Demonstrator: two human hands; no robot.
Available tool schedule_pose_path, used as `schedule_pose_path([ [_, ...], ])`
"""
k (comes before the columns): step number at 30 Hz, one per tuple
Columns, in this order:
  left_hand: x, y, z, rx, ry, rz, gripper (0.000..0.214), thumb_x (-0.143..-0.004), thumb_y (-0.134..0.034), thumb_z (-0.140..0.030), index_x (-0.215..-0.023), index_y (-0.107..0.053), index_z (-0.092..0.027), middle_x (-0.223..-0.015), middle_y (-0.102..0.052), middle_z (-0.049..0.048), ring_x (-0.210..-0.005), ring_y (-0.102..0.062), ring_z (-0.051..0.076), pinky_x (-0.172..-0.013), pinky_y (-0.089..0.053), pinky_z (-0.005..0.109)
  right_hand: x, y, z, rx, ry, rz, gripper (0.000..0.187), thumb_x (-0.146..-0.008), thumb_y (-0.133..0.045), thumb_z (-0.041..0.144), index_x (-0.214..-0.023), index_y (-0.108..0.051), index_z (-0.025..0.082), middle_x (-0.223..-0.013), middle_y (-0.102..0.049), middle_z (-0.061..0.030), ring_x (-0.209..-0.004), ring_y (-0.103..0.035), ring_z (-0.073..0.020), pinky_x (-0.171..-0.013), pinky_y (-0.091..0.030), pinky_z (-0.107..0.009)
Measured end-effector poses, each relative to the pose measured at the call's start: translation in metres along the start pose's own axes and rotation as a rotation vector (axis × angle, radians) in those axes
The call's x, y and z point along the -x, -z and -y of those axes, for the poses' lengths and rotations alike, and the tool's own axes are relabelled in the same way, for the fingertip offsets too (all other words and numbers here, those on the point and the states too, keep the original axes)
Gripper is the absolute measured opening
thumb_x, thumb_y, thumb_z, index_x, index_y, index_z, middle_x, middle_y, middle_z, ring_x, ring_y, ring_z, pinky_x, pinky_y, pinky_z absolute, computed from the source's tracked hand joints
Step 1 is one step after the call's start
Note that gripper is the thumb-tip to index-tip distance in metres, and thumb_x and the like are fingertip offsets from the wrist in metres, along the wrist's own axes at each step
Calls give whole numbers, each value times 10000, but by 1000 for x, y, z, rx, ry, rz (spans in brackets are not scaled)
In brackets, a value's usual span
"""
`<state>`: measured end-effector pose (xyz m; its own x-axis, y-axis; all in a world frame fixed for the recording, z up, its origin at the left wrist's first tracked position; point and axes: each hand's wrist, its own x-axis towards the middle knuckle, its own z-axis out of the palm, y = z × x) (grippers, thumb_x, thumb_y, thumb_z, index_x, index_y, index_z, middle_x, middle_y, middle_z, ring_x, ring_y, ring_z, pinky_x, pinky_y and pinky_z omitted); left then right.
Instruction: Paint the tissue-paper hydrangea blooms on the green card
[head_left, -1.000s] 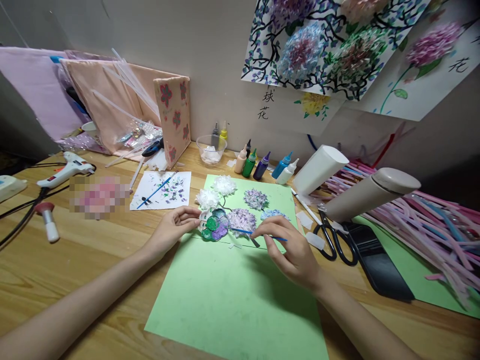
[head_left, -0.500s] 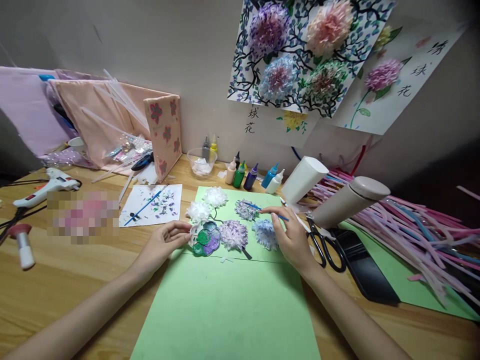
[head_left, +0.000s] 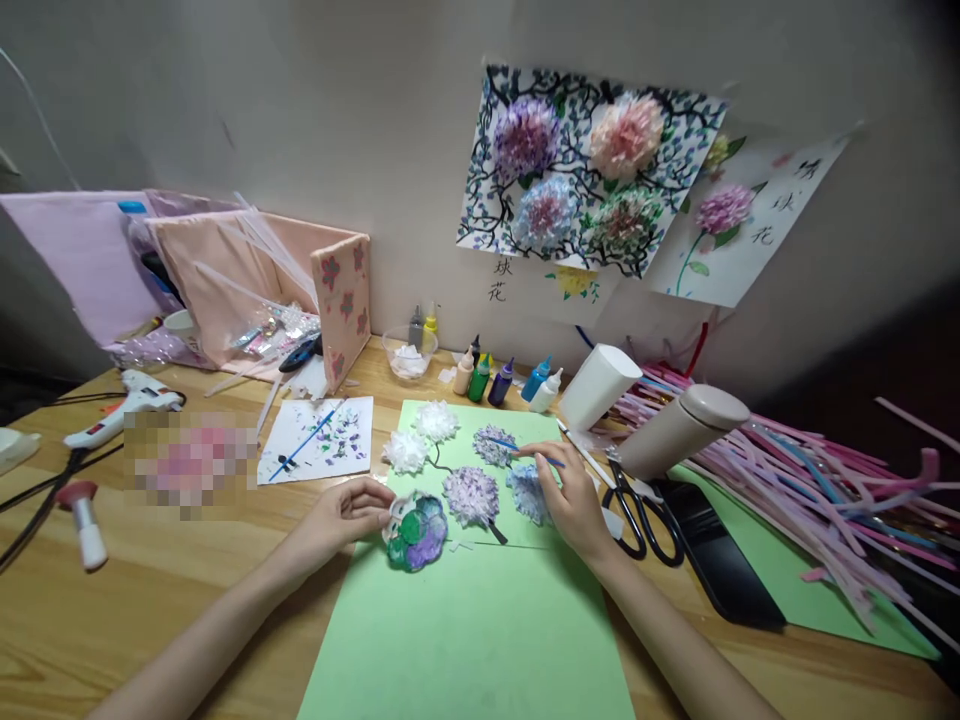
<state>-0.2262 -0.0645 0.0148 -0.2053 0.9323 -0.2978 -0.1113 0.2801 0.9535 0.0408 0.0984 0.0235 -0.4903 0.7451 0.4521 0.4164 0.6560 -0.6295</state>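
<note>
Between the fingers and thumb of my left hand [head_left: 356, 515] is the edge of a flower-shaped paint palette [head_left: 426, 550], smeared with green and purple. My right hand [head_left: 574, 490] grips a slim blue paintbrush [head_left: 547, 458], its tip at a grey-purple paper flower [head_left: 491, 446]. Below that hand lies a pale blue flower [head_left: 527, 492], partly covered by the fingers. Left of it sits a lilac flower [head_left: 471, 497] with a dark stem, and two white flowers [head_left: 437, 422] are farther back. All the flowers lie on green paper [head_left: 465, 640].
Paint bottles [head_left: 501, 384] line the wall beside a clear bowl [head_left: 409, 352]. On the right are black-handled scissors [head_left: 637, 520], a phone [head_left: 724, 565], a tumbler [head_left: 686, 430] and pipe cleaners [head_left: 825, 500]. A paint-spotted sheet [head_left: 322, 440] and glue gun [head_left: 124, 410] lie left.
My left hand has drawn the palette nearer to me, off the flowers and tilted more toward the camera. The brush stays over the grey-purple flower. The whole view has tipped upward.
</note>
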Motion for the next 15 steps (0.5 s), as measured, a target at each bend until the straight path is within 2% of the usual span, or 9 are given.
schedule_pose_path([
  [5,12,41,-16,-28,34,66,272,-667,-774,-321,-843,-636,-165,-836,-687,48,-798,-666,182,-709,-522,265,6,9,-6,-133,-6,-170,234,-922,-407,300,-986,-625,246,-1026,-620,-79,-1023,-526,-233,-917,-387,-437],
  [8,10,67,-18,-94,40,-53,319,-621,-794,-354,-815,-633,-157,-798,-679,42,-771,-670,189,-716,-526,276,23,13,-13,-205,-101,-205,251,-923,-392,313,-1022,-611,243,-1038,-633,-80,-1042,-529,-238,-921,-385,-443],
  [10,4,78,-18,-155,32,-146,395,-587,-789,-431,-818,-630,-152,-811,-685,63,-792,-675,230,-734,-539,326,37,11,-19,-234,-160,-235,263,-915,-396,333,-1018,-614,228,-1038,-638,-83,-1024,-542,-240,-906,-398,-436],
  [13,3,74,-27,-318,-90,-354,478,-612,-701,-575,-853,-636,-167,-946,-693,108,-949,-642,308,-850,-515,435,56,2,-27,-211,-230,-387,304,-894,-405,380,-970,-632,194,-997,-646,-93,-910,-558,-232,-795,-437,-388],
  [15,16,56,-41,-471,-243,-483,435,-741,-576,-591,-931,-642,-206,-1114,-656,101,-1099,-566,318,-964,-437,476,63,-4,-29,-222,-279,-434,316,-884,-411,385,-970,-636,182,-993,-647,-94,-855,-561,-218,-736,-444,-359],
])
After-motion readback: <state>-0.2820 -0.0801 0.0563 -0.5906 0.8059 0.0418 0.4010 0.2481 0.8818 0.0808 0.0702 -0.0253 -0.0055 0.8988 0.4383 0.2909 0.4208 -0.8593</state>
